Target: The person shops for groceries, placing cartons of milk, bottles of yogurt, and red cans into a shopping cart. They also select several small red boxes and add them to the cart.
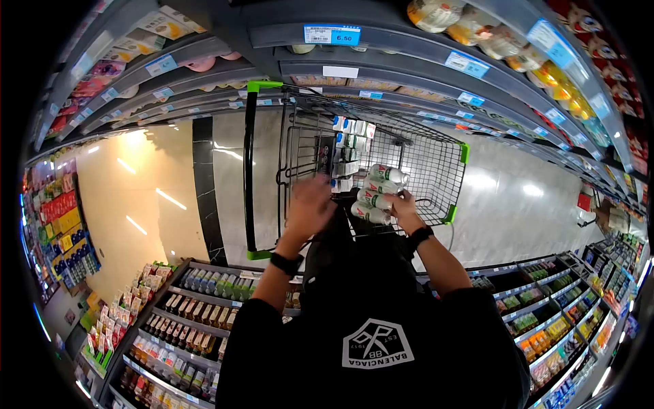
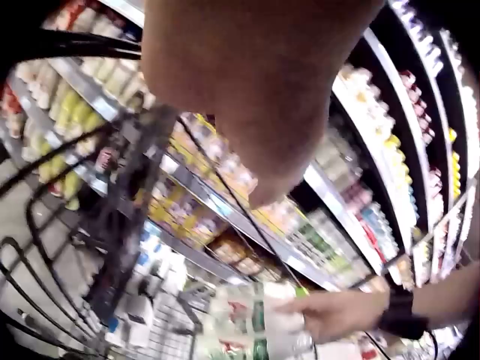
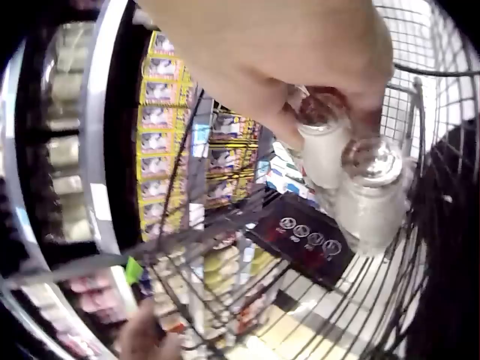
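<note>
My right hand (image 1: 407,213) grips a pack of white bottles (image 1: 373,198) with red and green lettering, over the basket of a black wire shopping cart (image 1: 458,160). In the right wrist view, its fingers curl around the neck of a clear-capped bottle (image 3: 322,146), beside another bottle (image 3: 371,199). Blurred, my left hand (image 1: 312,204) is above the cart's near side, between the handle (image 1: 251,170) and the bottles, with nothing visible in it. White and blue cartons (image 1: 349,146) stand in the cart, left of the bottles.
Shelves with price tags (image 1: 332,35) run along the far side of the aisle. Behind me are lower shelves of bottled drinks (image 1: 197,310). A dark panel with round symbols (image 3: 304,240) sits in the cart's wire frame. Shiny floor (image 1: 511,204) extends to the right.
</note>
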`<state>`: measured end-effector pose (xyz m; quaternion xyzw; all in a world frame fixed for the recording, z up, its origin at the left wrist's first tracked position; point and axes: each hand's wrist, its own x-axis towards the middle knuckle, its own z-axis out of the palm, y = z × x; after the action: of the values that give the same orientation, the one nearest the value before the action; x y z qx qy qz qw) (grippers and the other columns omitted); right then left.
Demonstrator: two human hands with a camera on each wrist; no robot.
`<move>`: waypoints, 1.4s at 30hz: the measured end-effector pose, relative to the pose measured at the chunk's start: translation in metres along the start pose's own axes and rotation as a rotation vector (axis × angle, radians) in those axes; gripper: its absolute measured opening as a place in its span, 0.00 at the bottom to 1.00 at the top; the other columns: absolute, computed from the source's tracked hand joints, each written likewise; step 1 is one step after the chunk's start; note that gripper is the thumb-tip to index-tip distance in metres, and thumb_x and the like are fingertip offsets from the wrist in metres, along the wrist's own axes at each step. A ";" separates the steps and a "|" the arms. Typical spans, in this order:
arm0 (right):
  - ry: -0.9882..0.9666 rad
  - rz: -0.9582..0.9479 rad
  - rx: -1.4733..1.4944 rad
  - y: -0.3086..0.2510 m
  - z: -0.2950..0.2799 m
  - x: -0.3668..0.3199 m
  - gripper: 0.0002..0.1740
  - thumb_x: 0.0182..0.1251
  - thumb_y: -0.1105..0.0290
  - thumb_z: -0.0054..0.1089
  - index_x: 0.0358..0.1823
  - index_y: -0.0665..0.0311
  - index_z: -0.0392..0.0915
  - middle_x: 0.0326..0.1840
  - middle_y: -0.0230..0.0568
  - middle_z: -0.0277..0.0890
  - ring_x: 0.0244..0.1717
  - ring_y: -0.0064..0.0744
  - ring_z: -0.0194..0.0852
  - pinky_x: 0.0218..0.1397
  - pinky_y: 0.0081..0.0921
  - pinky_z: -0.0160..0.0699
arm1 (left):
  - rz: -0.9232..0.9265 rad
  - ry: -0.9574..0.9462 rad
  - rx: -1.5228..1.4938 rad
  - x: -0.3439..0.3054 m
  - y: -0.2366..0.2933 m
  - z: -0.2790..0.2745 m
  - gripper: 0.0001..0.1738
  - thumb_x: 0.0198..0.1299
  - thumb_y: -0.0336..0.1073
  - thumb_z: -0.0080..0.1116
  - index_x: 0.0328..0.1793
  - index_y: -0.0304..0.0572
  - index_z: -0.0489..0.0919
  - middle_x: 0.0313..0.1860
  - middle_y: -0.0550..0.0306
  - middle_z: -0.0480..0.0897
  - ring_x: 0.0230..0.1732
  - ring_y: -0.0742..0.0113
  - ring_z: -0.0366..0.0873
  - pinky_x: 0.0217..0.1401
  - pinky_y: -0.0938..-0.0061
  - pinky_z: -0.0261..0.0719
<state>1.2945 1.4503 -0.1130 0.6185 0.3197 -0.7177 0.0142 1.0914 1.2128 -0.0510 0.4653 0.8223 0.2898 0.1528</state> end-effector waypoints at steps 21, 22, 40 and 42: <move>-0.362 -0.027 -1.117 0.080 0.039 0.190 0.37 0.71 0.59 0.70 0.77 0.65 0.69 0.55 0.50 0.87 0.48 0.38 0.88 0.50 0.34 0.85 | -0.640 0.314 0.198 0.004 -0.067 -0.075 0.68 0.44 0.62 0.82 0.86 0.43 0.57 0.50 0.52 0.80 0.33 0.57 0.78 0.34 0.61 0.79; -0.392 -0.345 -1.262 0.101 0.010 0.202 0.33 0.72 0.60 0.68 0.74 0.67 0.72 0.43 0.45 0.89 0.39 0.36 0.88 0.46 0.35 0.86 | -0.649 0.296 0.189 0.002 -0.066 -0.075 0.68 0.45 0.62 0.82 0.86 0.43 0.57 0.51 0.51 0.80 0.34 0.56 0.79 0.36 0.61 0.79; -0.046 -0.101 -1.435 0.286 -0.362 -0.157 0.20 0.70 0.51 0.61 0.48 0.59 0.88 0.54 0.48 0.87 0.57 0.51 0.85 0.59 0.50 0.82 | -0.632 0.280 0.080 -0.011 -0.057 -0.087 0.66 0.48 0.61 0.80 0.88 0.51 0.52 0.66 0.42 0.76 0.62 0.39 0.78 0.58 0.50 0.81; -0.009 -0.237 -1.385 0.295 -0.353 -0.147 0.21 0.69 0.51 0.64 0.50 0.60 0.88 0.55 0.49 0.87 0.58 0.50 0.85 0.61 0.47 0.82 | -0.620 0.283 0.055 -0.014 -0.055 -0.088 0.65 0.49 0.60 0.80 0.87 0.50 0.53 0.67 0.41 0.76 0.62 0.39 0.78 0.59 0.51 0.81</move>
<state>1.7616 1.3285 -0.1219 0.4253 0.7684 -0.3482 0.3278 1.0156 1.1497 -0.0160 0.1524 0.9451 0.2692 0.1054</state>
